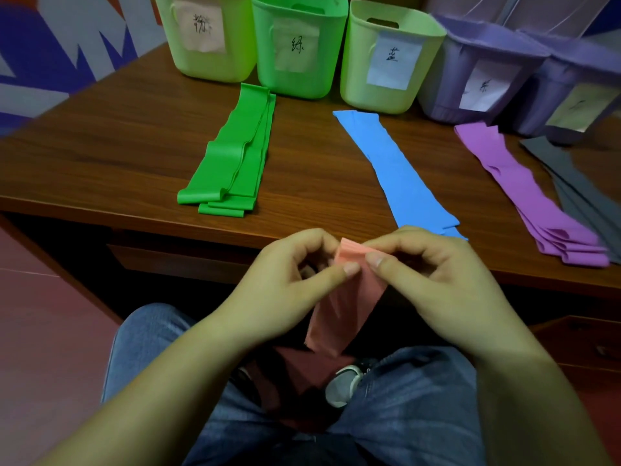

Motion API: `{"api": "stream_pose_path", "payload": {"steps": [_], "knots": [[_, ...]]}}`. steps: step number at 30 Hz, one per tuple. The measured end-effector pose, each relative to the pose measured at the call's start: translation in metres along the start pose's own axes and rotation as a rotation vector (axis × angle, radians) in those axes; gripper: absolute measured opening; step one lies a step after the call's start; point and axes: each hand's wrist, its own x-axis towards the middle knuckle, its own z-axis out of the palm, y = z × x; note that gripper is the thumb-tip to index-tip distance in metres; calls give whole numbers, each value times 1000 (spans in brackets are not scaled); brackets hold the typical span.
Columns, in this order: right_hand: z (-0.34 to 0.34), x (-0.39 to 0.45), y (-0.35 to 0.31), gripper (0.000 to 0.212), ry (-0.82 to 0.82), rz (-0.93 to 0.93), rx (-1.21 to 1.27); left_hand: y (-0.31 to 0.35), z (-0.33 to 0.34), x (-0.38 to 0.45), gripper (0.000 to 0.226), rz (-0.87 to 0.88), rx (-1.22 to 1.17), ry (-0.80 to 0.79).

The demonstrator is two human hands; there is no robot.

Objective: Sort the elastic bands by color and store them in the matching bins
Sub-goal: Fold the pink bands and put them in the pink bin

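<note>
A seated person's left hand (pixel 295 264) and right hand (pixel 433 264) pinch the top of a pink band (pixel 339 304) above the lap, at the desk's (pixel 100 156) near edge. Beyond lie green bands (pixel 232 153), blue bands (pixel 400 169), purple bands (pixel 531 193) and grey bands (pixel 578 183) before labelled bins (pixel 302 45).

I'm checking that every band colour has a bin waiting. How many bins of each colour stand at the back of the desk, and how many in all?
Light green bins: 2
Darker green bin: 1
Purple bins: 2
Total: 5 bins
</note>
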Motion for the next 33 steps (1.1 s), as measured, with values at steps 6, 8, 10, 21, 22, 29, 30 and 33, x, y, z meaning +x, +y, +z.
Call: {"api": "stream_pose_path", "payload": {"steps": [6, 8, 10, 21, 22, 29, 30, 33], "knots": [[-19, 15, -22, 6, -75, -96, -103, 14, -6, 12, 18, 72, -104, -32], [-25, 23, -33, 4, -97, -138, -122, 22, -10, 19, 13, 99, -137, -59], [-29, 31, -47, 4, -140, -163, -74, 32, -16, 26, 9, 125, -204, -116], [-56, 80, -114, 8, -155, -238, -112, 78, -13, 90, 38, -76, -501, -422], [-57, 83, -118, 7, -152, -232, -126, 81, -13, 93, 41, -92, -516, -444], [-68, 106, -125, 7, -87, -157, -169, 85, -21, 92, 45, -178, -627, -472], [-71, 108, -126, 8, -67, -144, -163, 82, -22, 91, 45, -184, -639, -471], [-78, 118, -130, 11, -10, -101, -126, 70, -24, 90, 45, -208, -626, -486]]}}
